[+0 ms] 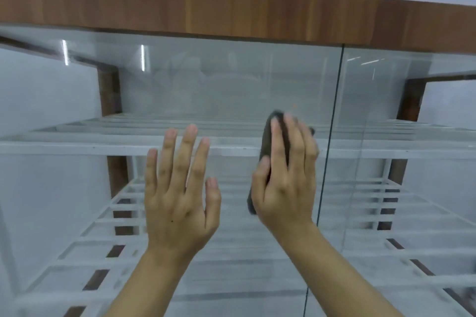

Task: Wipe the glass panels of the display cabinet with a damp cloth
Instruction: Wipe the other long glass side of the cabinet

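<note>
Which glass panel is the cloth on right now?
The left panel, left of the vertical seam; the right hand presses the cloth there. The right panel has no hand on it.

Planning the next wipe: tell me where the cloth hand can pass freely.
Free: glass above both hands up to the wooden rail, left of the left hand, and the panel beyond the seam. Crowded: the narrow gap between left hand and cloth.
</note>
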